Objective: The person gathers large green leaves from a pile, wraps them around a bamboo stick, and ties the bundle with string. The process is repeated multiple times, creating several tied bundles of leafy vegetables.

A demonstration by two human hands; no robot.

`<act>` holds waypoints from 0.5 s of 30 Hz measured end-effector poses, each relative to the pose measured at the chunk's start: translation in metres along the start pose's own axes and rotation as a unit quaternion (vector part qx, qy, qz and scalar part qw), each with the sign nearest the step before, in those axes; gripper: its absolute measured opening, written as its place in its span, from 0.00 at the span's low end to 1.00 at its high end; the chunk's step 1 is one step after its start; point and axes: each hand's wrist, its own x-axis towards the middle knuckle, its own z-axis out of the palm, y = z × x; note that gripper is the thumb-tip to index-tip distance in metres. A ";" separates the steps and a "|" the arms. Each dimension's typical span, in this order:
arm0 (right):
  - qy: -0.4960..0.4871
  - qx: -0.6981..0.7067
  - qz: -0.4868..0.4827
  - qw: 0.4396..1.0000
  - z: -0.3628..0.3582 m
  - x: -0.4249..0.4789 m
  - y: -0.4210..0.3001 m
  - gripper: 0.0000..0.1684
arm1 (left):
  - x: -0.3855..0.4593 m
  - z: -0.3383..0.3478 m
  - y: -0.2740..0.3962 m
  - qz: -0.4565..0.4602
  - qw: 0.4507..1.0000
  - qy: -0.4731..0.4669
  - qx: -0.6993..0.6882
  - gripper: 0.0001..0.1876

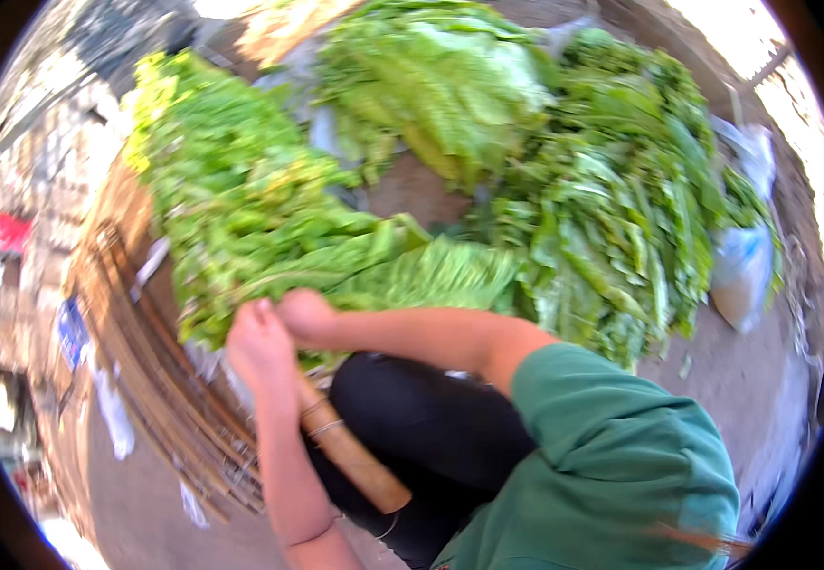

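My left hand [258, 342] and my right hand [306, 315] meet at the near edge of a pile of large green leaves [241, 192], which look like tobacco. The left fingers are curled in; what lies between them is hidden. A broad leaf [429, 278], blurred, stretches rightward from my right hand, which seems closed on its base. Below the hands, a pale bamboo pole [362, 456] slants over my dark-trousered legs [426, 413]. Cord loops circle the pole, and its upper end is hidden behind my left hand.
More leaf heaps lie at the far middle [440, 85] and right [618, 185]. Several thin sticks [169, 399] are bundled on the left, with plastic scraps [112, 413] beside them. A plastic bag [741, 278] sits past the right heap. Bare floor [148, 491] shows at lower left.
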 end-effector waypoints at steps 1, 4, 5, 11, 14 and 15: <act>-0.031 0.030 0.020 0.999 -0.007 -0.005 -0.010 0.15 | -0.003 0.001 -0.003 0.029 0.993 -0.022 0.114 0.12; 0.203 0.136 -0.105 0.964 -0.033 -0.035 0.001 0.13 | -0.010 0.002 0.006 0.074 0.967 -0.006 0.245 0.11; 0.193 0.136 -0.122 0.964 -0.062 -0.056 0.005 0.13 | -0.013 -0.002 0.000 0.063 0.965 -0.004 0.256 0.11; 0.288 -0.114 0.299 0.903 -0.179 -0.207 0.200 0.16 | -0.011 0.006 0.005 0.055 0.969 -0.013 0.240 0.12; 0.266 -0.261 0.465 0.803 -0.237 -0.290 0.270 0.24 | -0.010 0.004 0.005 0.038 0.968 -0.021 0.246 0.12; 0.271 -0.285 0.491 0.777 -0.250 -0.309 0.283 0.25 | -0.010 0.004 0.004 0.039 0.968 -0.018 0.246 0.12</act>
